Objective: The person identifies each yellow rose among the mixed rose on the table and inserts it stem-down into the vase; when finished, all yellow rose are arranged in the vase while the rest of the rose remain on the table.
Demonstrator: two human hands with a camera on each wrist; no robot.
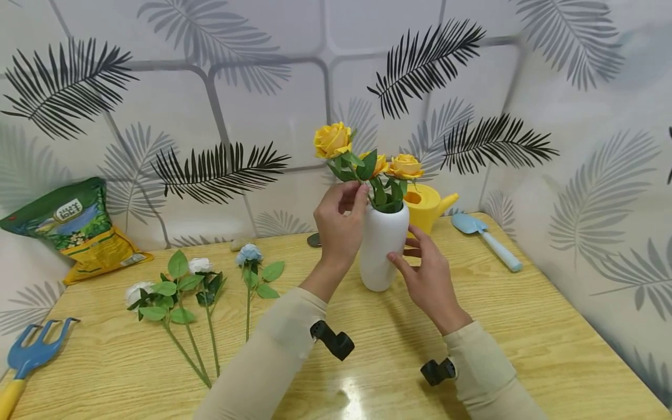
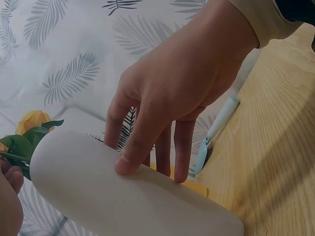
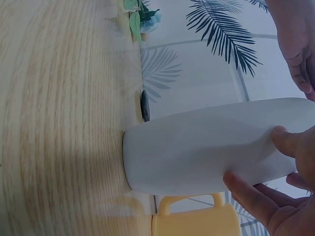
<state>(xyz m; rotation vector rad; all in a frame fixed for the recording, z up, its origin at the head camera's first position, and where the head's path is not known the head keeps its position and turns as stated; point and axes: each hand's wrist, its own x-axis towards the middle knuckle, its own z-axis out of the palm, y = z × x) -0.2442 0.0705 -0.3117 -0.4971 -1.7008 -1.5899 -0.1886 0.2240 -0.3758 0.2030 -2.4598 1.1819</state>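
Observation:
A white vase [image 1: 383, 251] stands on the wooden table [image 1: 525, 326] with three yellow roses [image 1: 333, 140] in it. My left hand [image 1: 341, 221] is at the vase mouth and pinches a rose stem between thumb and fingers; only its edge [image 2: 7, 196] shows in the left wrist view. My right hand [image 1: 427, 274] rests against the vase's right side, thumb in front and nearly straight fingers reaching behind it. The left wrist view shows those fingers [image 2: 172, 98] lying on the vase [image 2: 98, 191]. In the right wrist view the thumb tip [image 3: 283, 140] touches the vase [image 3: 197, 142].
Two white roses [image 1: 178, 286] and a blue rose [image 1: 249, 255] lie on the table's left. A yellow watering can [image 1: 427, 204] stands behind the vase, and a light blue trowel [image 1: 488, 239] lies right. A green and yellow bag [image 1: 73, 227] leans on the wall. A blue hand rake [image 1: 26, 356] lies at the left edge.

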